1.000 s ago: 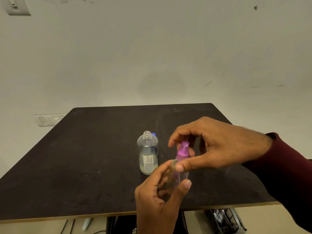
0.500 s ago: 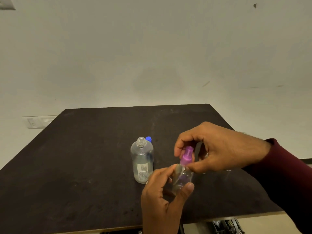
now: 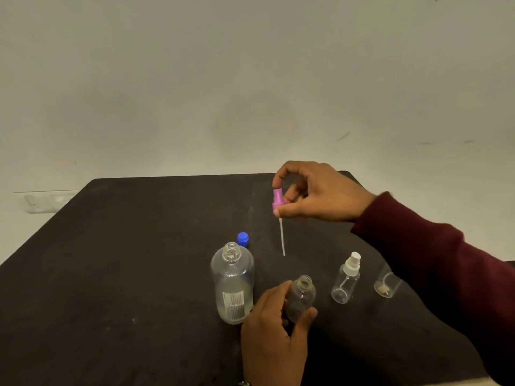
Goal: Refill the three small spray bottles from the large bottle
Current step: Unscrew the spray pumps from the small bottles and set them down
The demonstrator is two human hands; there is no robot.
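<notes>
My left hand (image 3: 274,332) grips a small clear bottle (image 3: 301,298) whose neck is open. Above and behind it, my right hand (image 3: 315,192) pinches the purple spray top (image 3: 277,200), and its white dip tube (image 3: 282,238) hangs free in the air. The large clear bottle (image 3: 232,282) stands uncapped just left of my left hand, partly filled with liquid. Its blue cap (image 3: 243,238) lies on the table behind it. A second small spray bottle with a white top (image 3: 346,278) stands to the right. A third small bottle (image 3: 386,284) is partly hidden by my right sleeve.
Everything sits on a dark table (image 3: 111,260) against a pale wall. The table's far edge runs just behind my right hand. My right sleeve (image 3: 446,280) crosses over the right side of the table.
My right hand has lifted the purple spray top out of the small bottle and raised it up and back. The left hand still holds the bottle, now open. The view has dropped toward the table.
</notes>
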